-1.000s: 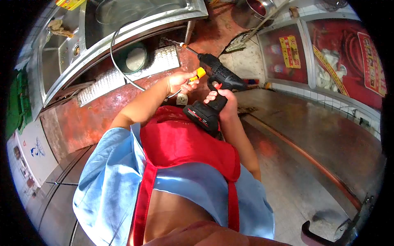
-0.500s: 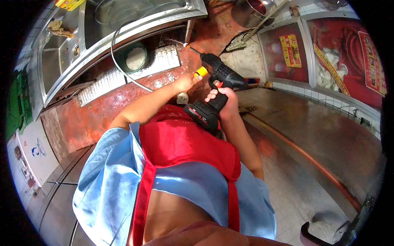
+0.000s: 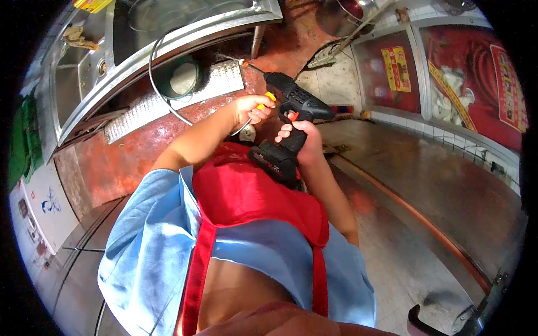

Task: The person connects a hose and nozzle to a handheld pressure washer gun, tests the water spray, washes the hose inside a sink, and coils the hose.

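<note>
In the head view, my right hand [image 3: 307, 143] is wrapped round the grip of a black cordless pressure washer gun [image 3: 301, 96]. A battery block sits at the foot of its grip, and its thin lance points up and left to an orange tip [image 3: 244, 64]. My left hand [image 3: 250, 108] is closed on a yellow hose connector [image 3: 268, 99], close beside the gun's body. Whether the connector touches the gun I cannot tell. A grey hose [image 3: 152, 73] loops down from the sink and shows again just below my left hand.
A steel sink unit [image 3: 196, 26] stands at the upper left, with a green bucket [image 3: 196, 84] and a white grated strip [image 3: 134, 119] below it. Steel counters [image 3: 414, 162] run along the right. A metal pot [image 3: 336, 17] stands at the top, near a glass-fronted red cabinet [image 3: 471, 84].
My left hand has shifted slightly left and turned, tilting the yellow connector; hose now shows beneath the fingers. The gun has moved a little left in my right hand.
</note>
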`<state>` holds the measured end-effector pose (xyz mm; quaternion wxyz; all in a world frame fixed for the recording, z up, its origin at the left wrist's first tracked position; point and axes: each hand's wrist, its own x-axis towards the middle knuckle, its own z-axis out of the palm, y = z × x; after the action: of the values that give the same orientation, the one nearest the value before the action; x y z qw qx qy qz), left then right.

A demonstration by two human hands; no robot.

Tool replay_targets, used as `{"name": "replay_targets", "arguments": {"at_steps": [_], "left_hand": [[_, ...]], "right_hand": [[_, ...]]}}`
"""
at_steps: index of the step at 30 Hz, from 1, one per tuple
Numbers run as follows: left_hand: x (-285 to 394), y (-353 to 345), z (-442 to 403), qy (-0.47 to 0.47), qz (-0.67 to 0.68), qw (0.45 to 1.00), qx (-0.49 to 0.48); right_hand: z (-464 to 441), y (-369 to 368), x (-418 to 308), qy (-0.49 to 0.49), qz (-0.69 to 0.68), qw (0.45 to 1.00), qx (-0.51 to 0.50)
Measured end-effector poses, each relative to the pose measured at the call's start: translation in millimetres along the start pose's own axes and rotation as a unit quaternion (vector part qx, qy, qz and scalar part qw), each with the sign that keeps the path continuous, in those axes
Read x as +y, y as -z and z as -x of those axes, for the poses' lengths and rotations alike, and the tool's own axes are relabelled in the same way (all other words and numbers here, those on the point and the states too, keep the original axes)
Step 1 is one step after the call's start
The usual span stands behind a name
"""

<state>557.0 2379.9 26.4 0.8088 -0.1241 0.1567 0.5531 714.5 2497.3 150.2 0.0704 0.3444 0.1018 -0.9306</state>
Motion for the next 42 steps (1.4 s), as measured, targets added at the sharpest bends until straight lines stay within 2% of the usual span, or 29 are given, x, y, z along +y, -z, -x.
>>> {"name": "replay_targets", "arguments": {"at_steps": [3,4,6,8,10,13,19,20,21,22,23,24,27,28,32,35,36,37,39,40,42], "left_hand": [[-3,-2,-5,-0.002,-0.103,0.987,0.120],[-7,-1,-10,-0.042,-0.135,0.978,0.155],[-11,-3,-13,-0.078,-0.245,0.937,0.237],[-15,-5,-19,-0.115,-0.347,0.872,0.326],[-19,-7,-25,-0.153,-0.439,0.781,0.418],[-22,-18,-28,-0.209,-0.646,0.510,0.528],[-23,-47,-17,-0.190,-0.666,0.502,0.518],[-27,-12,-30,-0.261,-0.698,0.448,0.494],[-19,-8,-25,-0.240,-0.617,0.618,0.425],[-13,-5,-20,-0.209,-0.512,0.762,0.337],[-10,-3,-16,-0.169,-0.386,0.876,0.236],[-6,-21,-4,-0.084,-0.238,0.945,0.207],[-2,0,-6,0.007,-0.164,0.974,0.157],[0,-1,-4,0.040,-0.219,0.966,0.131],[1,2,-22,0.078,-0.238,0.956,0.150],[-10,-18,-28,-0.029,-0.371,0.882,0.289],[-11,-16,-34,-0.047,-0.420,0.849,0.319],[-13,-15,-40,-0.076,-0.529,0.758,0.373],[-18,-15,-49,-0.132,-0.707,0.525,0.454],[-17,-33,-42,-0.108,-0.711,0.536,0.443],[-21,-51,-38,-0.148,-0.708,0.502,0.474]], "right_hand": [[-1,0,5,0.009,0.002,1.000,0.018],[-2,0,5,0.011,0.004,1.000,0.015],[-2,1,6,0.015,0.007,1.000,0.012],[-1,-1,6,0.013,0.003,1.000,0.010],[-3,0,6,0.016,-0.001,1.000,0.005],[-7,4,8,0.027,-0.002,1.000,-0.004],[-11,7,7,0.029,-0.038,0.999,0.002],[-11,9,5,0.029,-0.031,0.999,0.000],[-10,9,3,0.029,-0.024,0.999,-0.002],[-7,9,3,0.026,-0.021,0.999,0.003],[-5,7,4,0.023,-0.036,0.999,0.011],[-3,7,4,0.019,-0.050,0.998,0.019],[1,6,6,0.020,-0.056,0.998,0.031],[-1,10,7,0.017,-0.052,0.998,0.027],[-2,16,7,0.028,-0.062,0.998,0.015],[1,14,6,0.039,-0.057,0.998,0.013],[2,13,6,0.045,-0.048,0.998,0.016],[2,14,7,0.050,-0.046,0.998,0.014],[0,16,8,0.060,-0.041,0.997,0.010],[0,15,7,0.071,-0.042,0.997,0.009],[0,13,8,0.090,-0.045,0.995,0.010]]}}
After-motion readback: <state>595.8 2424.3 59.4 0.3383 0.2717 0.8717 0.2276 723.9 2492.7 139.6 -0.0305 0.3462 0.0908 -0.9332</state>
